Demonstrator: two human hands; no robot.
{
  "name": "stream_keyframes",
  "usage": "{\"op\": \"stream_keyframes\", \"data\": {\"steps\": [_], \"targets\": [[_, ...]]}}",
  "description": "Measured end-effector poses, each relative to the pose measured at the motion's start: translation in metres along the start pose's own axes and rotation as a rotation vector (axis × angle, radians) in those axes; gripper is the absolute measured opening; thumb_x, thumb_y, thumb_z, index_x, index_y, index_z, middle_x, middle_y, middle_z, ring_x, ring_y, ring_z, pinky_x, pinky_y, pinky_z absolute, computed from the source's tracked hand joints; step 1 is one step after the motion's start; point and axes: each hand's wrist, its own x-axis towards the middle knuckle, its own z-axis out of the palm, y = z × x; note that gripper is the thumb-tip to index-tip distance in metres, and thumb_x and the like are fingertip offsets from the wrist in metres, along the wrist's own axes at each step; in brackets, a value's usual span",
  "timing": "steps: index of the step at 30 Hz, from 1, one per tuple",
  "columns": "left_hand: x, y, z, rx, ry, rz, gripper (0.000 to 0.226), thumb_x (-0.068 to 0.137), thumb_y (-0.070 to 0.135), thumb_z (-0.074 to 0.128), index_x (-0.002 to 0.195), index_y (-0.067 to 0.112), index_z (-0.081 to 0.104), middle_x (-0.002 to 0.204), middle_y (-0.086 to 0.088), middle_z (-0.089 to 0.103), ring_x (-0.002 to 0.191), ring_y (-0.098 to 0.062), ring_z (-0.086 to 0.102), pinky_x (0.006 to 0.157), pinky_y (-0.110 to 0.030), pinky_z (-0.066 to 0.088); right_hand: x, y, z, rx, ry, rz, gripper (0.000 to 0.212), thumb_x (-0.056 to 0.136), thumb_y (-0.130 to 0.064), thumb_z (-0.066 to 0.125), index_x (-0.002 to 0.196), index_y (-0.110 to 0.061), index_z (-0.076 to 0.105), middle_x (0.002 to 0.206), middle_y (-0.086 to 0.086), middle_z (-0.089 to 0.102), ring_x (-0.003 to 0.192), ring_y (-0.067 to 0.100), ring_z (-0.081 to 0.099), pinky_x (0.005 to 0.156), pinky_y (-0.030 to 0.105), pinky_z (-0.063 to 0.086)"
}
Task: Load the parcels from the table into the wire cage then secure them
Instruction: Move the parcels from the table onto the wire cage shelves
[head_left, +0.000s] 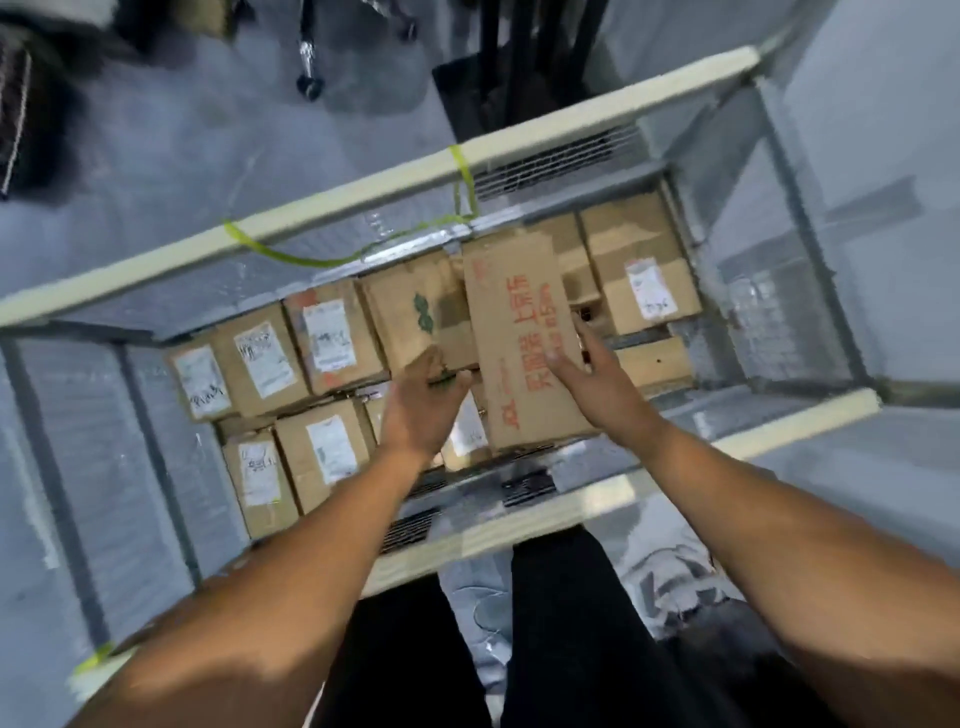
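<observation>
I look down into the cage (571, 117), and the long box (519, 353) with red writing lies inside it, on top of the other parcels (332, 332). My right hand (592, 374) is at the right side of the long box, with straight fingers touching it, not squeezing. My left hand (423, 405) is loose and open just left of the long box, too blurry to tell if it touches, and a green strap (462, 171) hangs on the cage bar behind the long box.
</observation>
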Motion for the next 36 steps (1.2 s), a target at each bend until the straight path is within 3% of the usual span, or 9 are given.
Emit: {"op": "stream_keyframes", "data": {"steps": [3, 8, 13, 19, 23, 27, 30, 34, 36], "targets": [[0.070, -0.029, 0.035, 0.163, 0.080, 0.029, 0.069, 0.099, 0.051, 0.061, 0.156, 0.019, 0.040, 0.154, -0.007, 0.049, 0.142, -0.026, 0.042, 0.108, -0.029, 0.032, 0.091, 0.037, 0.005, -0.049, -0.024, 0.003, 0.063, 0.101, -0.040, 0.064, 0.157, -0.039, 0.035, 0.145, -0.004, 0.055, 0.132, 0.013, 0.057, 0.112, 0.046, 0.048], [0.177, -0.070, 0.098, 0.249, 0.080, 0.065, 0.077, 0.098, 0.055, 0.059, 0.162, 0.026, 0.028, 0.163, -0.008, 0.037, 0.150, -0.029, 0.029, 0.122, -0.050, 0.029, 0.222, 0.098, 0.030, -0.086, -0.017, -0.037, 0.071, 0.098, -0.042, 0.066, 0.160, -0.038, 0.030, 0.155, 0.006, 0.045, 0.142, 0.027, 0.047, 0.116, 0.050, 0.042], [0.229, -0.089, 0.134, 0.083, 0.004, 0.144, 0.076, 0.096, 0.057, 0.060, 0.158, 0.025, 0.031, 0.146, -0.002, 0.058, 0.134, -0.029, 0.054, 0.109, -0.052, 0.047, 0.264, 0.144, 0.030, -0.053, -0.065, -0.067, 0.066, 0.100, -0.044, 0.062, 0.158, -0.042, 0.030, 0.150, 0.003, 0.051, 0.133, 0.022, 0.056, 0.109, 0.051, 0.050], [0.229, -0.094, 0.152, 0.082, 0.083, 0.058, 0.069, 0.093, 0.068, 0.047, 0.155, 0.046, 0.023, 0.148, 0.003, 0.055, 0.144, -0.041, 0.033, 0.110, -0.068, 0.034, 0.269, 0.147, 0.028, -0.090, -0.072, -0.074, 0.062, 0.102, -0.041, 0.058, 0.158, -0.043, 0.031, 0.144, 0.004, 0.053, 0.129, 0.021, 0.058, 0.106, 0.047, 0.053], [0.223, -0.085, 0.143, 0.054, 0.078, 0.038, 0.071, 0.091, 0.066, 0.051, 0.154, 0.044, 0.026, 0.145, 0.006, 0.057, 0.142, -0.035, 0.040, 0.110, -0.067, 0.036, 0.260, 0.136, 0.026, -0.161, -0.118, -0.042, 0.065, 0.101, -0.051, 0.056, 0.157, -0.051, 0.023, 0.147, 0.000, 0.052, 0.129, 0.020, 0.059, 0.103, 0.045, 0.054], [0.199, -0.062, 0.114, 0.072, 0.096, 0.035, 0.078, 0.093, 0.062, 0.060, 0.158, 0.032, 0.028, 0.147, 0.003, 0.054, 0.140, -0.026, 0.045, 0.112, -0.059, 0.040, 0.230, 0.107, 0.012, -0.208, -0.028, -0.001, 0.076, 0.097, -0.067, 0.052, 0.159, -0.054, 0.009, 0.166, -0.003, 0.030, 0.149, 0.026, 0.036, 0.116, 0.043, 0.031], [0.171, -0.042, 0.090, 0.089, 0.073, 0.086, 0.073, 0.093, 0.060, 0.062, 0.155, 0.032, 0.036, 0.144, 0.007, 0.055, 0.143, -0.023, 0.043, 0.114, -0.056, 0.041, 0.196, 0.083, 0.003, -0.296, 0.016, 0.020, 0.081, 0.089, -0.081, 0.050, 0.156, -0.059, 0.009, 0.170, 0.000, 0.021, 0.155, 0.028, 0.023, 0.119, 0.052, 0.024], [0.104, -0.008, 0.049, 0.194, -0.027, 0.233, 0.071, 0.097, 0.054, 0.059, 0.159, 0.029, 0.033, 0.160, -0.001, 0.044, 0.148, -0.029, 0.035, 0.119, -0.055, 0.034, 0.112, 0.036, -0.013, -0.374, 0.069, 0.041, 0.098, 0.077, -0.094, 0.044, 0.160, -0.048, 0.017, 0.168, 0.003, 0.028, 0.153, 0.030, 0.028, 0.122, 0.048, 0.027], [0.071, 0.010, 0.032, 0.258, -0.074, 0.285, 0.071, 0.100, 0.051, 0.058, 0.161, 0.025, 0.032, 0.164, -0.006, 0.037, 0.152, -0.032, 0.030, 0.120, -0.054, 0.030, 0.065, 0.015, -0.020, -0.436, 0.127, 0.058, 0.091, 0.088, -0.080, 0.049, 0.163, -0.036, 0.022, 0.162, 0.010, 0.037, 0.149, 0.033, 0.035, 0.121, 0.047, 0.032]]}}
